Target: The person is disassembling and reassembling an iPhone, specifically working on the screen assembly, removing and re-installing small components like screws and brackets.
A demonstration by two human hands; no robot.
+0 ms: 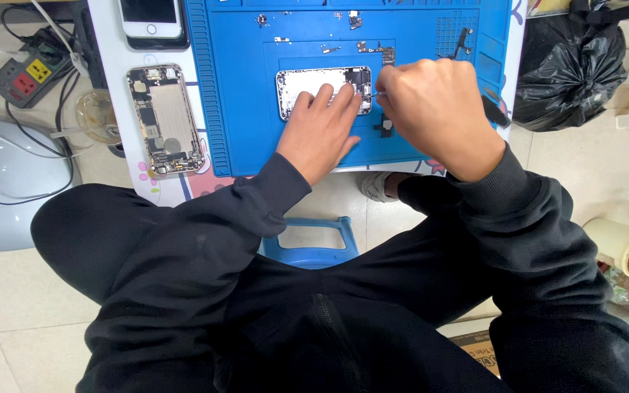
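While your left hand (319, 129) is pressing flat on the opened phone housing (323, 91), your right hand (437, 116) is pinching a thin tool (377, 94) into it, with loose parts (373, 48) already lying removed on the blue repair mat (242, 109).

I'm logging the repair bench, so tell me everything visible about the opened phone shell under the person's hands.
The phone shell is a silvery, metal-looking rectangular housing lying flat, open side up, on the blue work mat. Its interior looks pale and mostly bare, with dark parts clustered at its right end. The left hand rests its fingers on it. The right hand covers its right edge, holding a thin tool whose tip meets that end.
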